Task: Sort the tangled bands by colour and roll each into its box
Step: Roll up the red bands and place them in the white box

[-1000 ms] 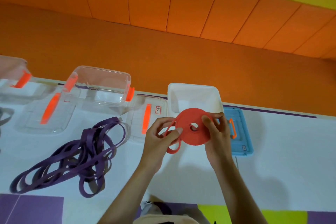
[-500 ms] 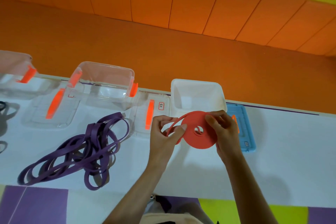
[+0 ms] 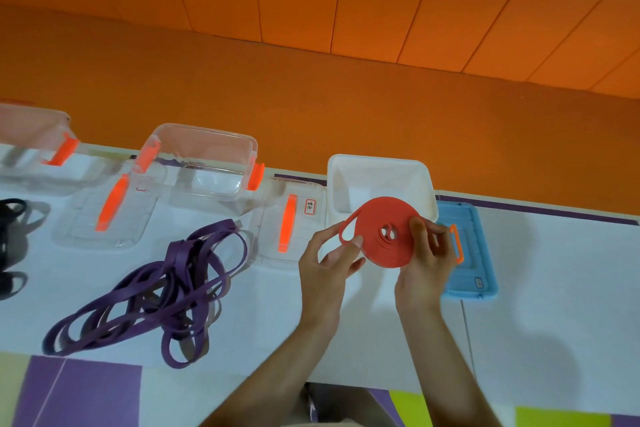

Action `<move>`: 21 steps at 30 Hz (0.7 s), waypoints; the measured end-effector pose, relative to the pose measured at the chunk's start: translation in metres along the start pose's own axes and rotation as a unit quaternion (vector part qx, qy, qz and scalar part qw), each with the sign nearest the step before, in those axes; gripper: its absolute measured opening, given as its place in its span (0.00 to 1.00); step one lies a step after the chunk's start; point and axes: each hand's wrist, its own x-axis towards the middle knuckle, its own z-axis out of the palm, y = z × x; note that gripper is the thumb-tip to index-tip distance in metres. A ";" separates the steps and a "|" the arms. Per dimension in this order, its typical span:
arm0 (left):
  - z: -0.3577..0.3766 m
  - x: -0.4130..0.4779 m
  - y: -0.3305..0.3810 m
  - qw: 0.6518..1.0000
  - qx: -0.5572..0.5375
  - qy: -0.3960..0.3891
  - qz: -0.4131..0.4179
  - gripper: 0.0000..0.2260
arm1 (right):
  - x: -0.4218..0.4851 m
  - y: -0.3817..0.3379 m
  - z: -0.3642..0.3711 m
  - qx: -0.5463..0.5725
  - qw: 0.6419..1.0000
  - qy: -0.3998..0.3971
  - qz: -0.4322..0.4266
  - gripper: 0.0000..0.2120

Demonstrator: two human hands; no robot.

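clear lid label (image 3: 310, 207), blue lid label (image 3: 479, 281), txt too small to read

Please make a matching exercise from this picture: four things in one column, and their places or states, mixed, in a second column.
1. red rolled rubber band coil
2. purple tangled rubber bands
3. white plastic box
4. blue plastic lid

A. lies flat beside the box, on its right
B. heaped loose on the white table
C. held between left hand and right hand
D. stands open beyond the hands

Pairs: 1-C, 2-B, 3-D, 4-A.

Three boxes (image 3: 207, 131), three lids (image 3: 474, 263), one red roll (image 3: 379, 253)
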 end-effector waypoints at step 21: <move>0.104 0.192 -0.045 0.985 0.113 0.077 -0.100 0.16 | 0.213 0.063 0.001 -0.404 0.873 -0.254 0.102 0.16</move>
